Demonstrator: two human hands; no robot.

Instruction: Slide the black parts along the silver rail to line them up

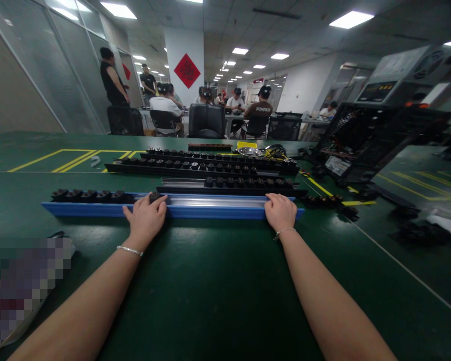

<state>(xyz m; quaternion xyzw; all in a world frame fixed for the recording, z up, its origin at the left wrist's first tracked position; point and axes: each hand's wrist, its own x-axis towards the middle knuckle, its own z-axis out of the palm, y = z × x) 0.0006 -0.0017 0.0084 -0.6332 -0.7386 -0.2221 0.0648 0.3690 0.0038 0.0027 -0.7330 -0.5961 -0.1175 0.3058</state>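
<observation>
A long blue rail (214, 211) with a shiny metal channel lies crosswise in front of me on the green table. Several black toothed, wheel-like parts (90, 195) sit in a row in its left portion. My left hand (147, 216) reaches over the rail left of its middle, fingers curled about one more black wheel-like part (155, 196). Near the right end, my right hand (281, 213) grips the rail, its fingers over the far edge; the thumb is partly hidden. Between my hands the channel shows bare metal.
Behind are black rails (184, 169) with similar black parts. A yellow tray (247, 145) and a coil of cables (274, 152) lie at the back. An open computer case (346, 135) stands right. A blurred-out flat item (26, 286) lies front left. People sit beyond the table.
</observation>
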